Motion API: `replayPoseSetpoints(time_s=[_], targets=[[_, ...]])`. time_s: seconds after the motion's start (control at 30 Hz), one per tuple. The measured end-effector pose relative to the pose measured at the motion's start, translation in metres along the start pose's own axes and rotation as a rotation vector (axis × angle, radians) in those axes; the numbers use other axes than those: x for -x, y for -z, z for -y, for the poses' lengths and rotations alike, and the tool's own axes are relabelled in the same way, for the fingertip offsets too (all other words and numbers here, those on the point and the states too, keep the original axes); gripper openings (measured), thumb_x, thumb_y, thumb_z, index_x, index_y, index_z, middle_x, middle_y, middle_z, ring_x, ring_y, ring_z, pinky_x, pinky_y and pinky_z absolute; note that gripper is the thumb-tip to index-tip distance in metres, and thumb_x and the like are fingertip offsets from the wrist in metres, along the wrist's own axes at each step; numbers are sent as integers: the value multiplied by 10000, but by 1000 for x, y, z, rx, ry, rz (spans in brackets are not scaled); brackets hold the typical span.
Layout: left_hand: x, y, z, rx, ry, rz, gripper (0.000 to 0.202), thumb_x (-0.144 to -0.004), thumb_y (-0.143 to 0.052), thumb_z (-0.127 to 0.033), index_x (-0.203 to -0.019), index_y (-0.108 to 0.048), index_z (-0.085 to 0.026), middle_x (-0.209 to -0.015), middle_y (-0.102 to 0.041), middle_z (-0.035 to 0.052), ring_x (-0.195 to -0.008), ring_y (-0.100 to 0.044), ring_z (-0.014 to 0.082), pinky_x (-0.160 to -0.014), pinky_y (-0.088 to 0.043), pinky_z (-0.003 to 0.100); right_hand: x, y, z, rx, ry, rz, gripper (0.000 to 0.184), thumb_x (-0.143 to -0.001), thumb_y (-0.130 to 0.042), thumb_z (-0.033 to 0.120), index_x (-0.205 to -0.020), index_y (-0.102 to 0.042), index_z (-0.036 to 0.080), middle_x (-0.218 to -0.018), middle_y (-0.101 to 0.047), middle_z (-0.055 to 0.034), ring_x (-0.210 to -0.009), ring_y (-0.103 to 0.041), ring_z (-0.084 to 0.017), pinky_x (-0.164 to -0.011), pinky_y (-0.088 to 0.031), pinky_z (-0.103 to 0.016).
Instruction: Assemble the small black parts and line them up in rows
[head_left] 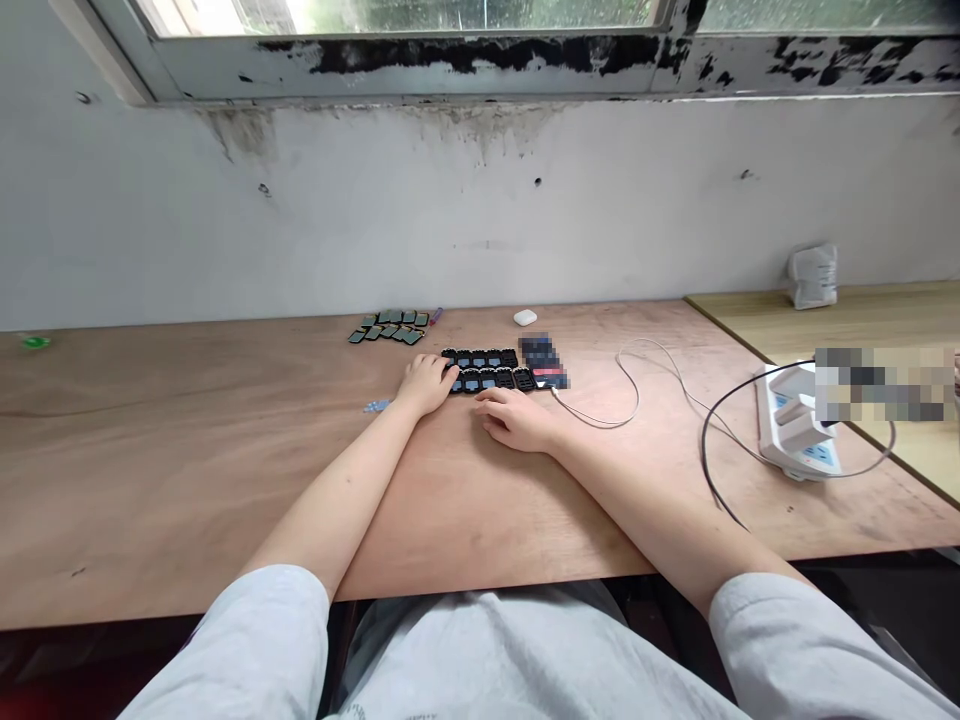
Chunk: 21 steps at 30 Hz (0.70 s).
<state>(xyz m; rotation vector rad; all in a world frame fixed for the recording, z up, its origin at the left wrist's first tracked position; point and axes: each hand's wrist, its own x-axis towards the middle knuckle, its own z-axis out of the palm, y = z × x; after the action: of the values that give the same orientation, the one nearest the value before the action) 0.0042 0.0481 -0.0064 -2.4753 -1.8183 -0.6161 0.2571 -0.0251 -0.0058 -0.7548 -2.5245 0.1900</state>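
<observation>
In the head view, two rows of small black rectangular pieces with blue-grey faces [487, 380] lie at mid-bench on the brown wooden bench [225, 450]. The step in hand appears to be close fingertip work at these rows; the next move probably calls for a light touch that leaves neighbouring pieces undisturbed. The left hand [427, 384] reaches over the rows' left end, fingers bent; whether its grip has hold of a piece, I cannot tell. The right hand [514, 420] rests just nearer the person, grip loosely parted, nothing visible in it.
</observation>
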Motion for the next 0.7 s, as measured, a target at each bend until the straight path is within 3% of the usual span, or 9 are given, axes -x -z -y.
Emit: replayPoseSetpoints(time_s=[0.6,0.7], targets=[[0,1,1,42,-71,51,581,-1060,-314,-524,-1421,-572,-149,-1453,-599,159,-1380,-496,329,-1140,-390,510,0,0,0,-2,4,6,258,-937,-624,169,-1181,-697,212,-1342,-630,-118,-1188,-609,-254,-1005,-495,-416],[2,1,-1,36,-56,77,594,-1060,-309,-518,-1455,-544,-141,-1513,-550,166,-1457,-421,353,-1173,-353,538,-1,1,2,74,-62,-49,189,-966,-580,183,-1100,-709,215,-1275,-669,-108,-1125,-611,-257,-991,-474,-425]])
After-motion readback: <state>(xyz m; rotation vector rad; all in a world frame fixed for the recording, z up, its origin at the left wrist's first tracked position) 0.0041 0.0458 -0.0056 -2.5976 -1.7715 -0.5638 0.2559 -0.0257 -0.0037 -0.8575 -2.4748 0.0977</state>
